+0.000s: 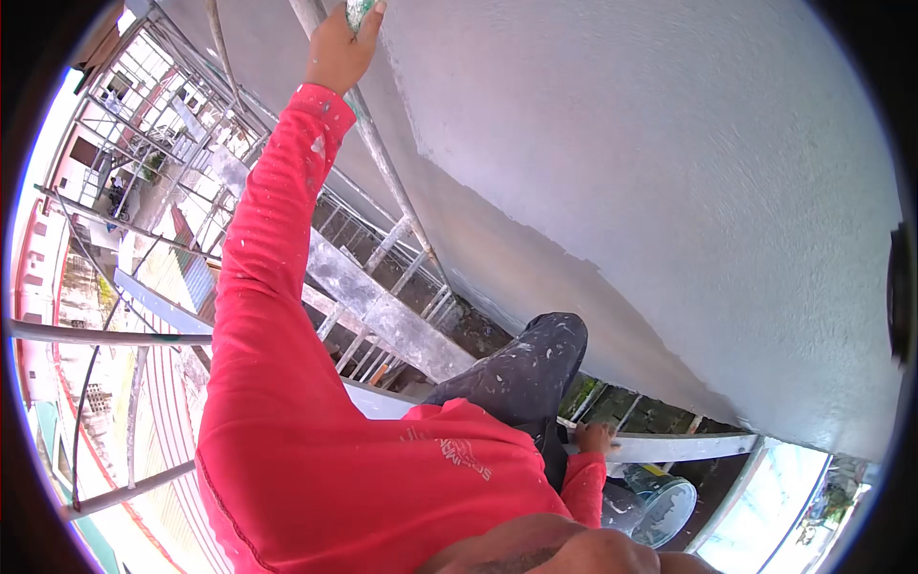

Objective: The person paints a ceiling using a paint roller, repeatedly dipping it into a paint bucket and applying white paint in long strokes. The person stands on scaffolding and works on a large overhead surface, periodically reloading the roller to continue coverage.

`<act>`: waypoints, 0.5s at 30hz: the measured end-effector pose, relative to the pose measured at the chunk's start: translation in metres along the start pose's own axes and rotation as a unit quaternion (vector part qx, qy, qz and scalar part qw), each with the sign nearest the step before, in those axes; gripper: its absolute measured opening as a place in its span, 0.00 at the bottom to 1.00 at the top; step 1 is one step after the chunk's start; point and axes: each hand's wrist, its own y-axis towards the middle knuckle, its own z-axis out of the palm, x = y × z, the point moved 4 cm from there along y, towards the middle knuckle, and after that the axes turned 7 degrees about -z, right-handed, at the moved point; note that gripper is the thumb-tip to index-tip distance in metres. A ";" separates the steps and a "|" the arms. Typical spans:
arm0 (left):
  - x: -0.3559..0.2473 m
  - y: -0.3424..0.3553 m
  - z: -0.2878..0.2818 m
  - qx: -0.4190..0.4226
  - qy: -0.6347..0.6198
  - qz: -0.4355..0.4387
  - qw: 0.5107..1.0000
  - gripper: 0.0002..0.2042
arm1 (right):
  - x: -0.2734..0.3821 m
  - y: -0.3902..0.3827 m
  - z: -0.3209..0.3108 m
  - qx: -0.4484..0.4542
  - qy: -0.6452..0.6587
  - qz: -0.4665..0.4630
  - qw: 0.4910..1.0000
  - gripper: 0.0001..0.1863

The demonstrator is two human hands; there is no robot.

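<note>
My left hand (342,48) is raised at the top, beside the grey plastered wall (612,153). Its fingers close round a green-and-white speckled object (359,11), which the upper picture edge cuts off, so its kind cannot be made out. A slanting scaffold pole (387,172) passes just below that hand. Low on the right, my right hand (598,438) rests with bent fingers on the end of a pale plank (684,447). Beneath it stands a paint-smeared bucket (666,507). On the wall, a ragged edge divides a lighter grey coat from a browner strip below.
Dusty scaffold boards (382,306) run beneath me, with gaps open to the ground. Metal scaffold tubes (105,335) cross on the left, above roofs and a yard. My bent knee (555,340) is close to the wall. A dark object (899,297) shows at the right rim.
</note>
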 end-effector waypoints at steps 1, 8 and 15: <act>0.007 -0.021 0.006 0.035 0.008 -0.038 0.999 0.25 | -0.001 0.000 0.002 -0.004 -0.002 0.005 1.000 0.23; 0.076 -0.155 0.037 0.158 0.034 -0.145 0.976 0.23 | 0.001 0.003 -0.001 -0.023 -0.011 0.001 1.000 0.23; 0.134 -0.253 0.058 0.292 0.130 -0.208 0.925 0.24 | 0.000 0.000 0.001 -0.023 -0.010 0.012 1.000 0.25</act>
